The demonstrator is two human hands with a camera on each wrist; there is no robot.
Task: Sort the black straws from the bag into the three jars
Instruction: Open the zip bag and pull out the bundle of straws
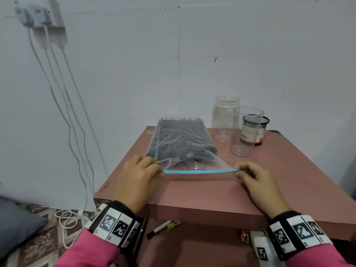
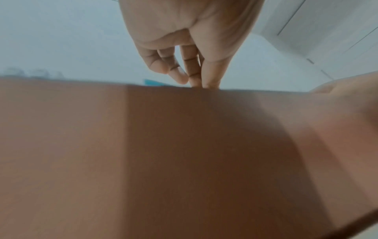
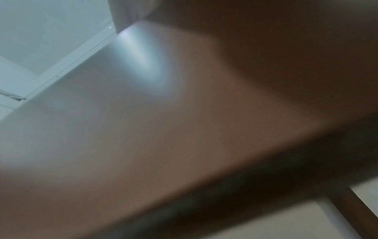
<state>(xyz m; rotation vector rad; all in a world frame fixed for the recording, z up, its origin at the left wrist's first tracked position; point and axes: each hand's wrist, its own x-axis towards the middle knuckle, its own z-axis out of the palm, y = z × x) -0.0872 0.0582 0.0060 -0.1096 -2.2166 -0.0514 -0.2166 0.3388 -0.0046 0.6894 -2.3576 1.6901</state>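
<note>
A clear zip bag (image 1: 192,164) packed with black straws (image 1: 179,139) lies on the reddish-brown table (image 1: 202,191). Its blue zip strip (image 1: 198,172) faces me. My left hand (image 1: 138,176) pinches the strip's left end, and my right hand (image 1: 250,176) pinches its right end. Right of the bag stand three jars: a clear wide-mouth jar (image 1: 224,118) at the back, a tall clear cup (image 1: 244,132) in front, and a black mesh-topped jar (image 1: 255,132) behind the cup. In the left wrist view my left hand's fingers (image 2: 192,71) reach down to the table edge. The right wrist view is blurred table surface.
White cables (image 1: 63,105) hang from wall chargers (image 1: 36,14) to the left of the table. A marker (image 1: 159,229) and small items lie on a lower shelf under the tabletop. A grey cushion (image 1: 15,224) sits on the patterned floor at left.
</note>
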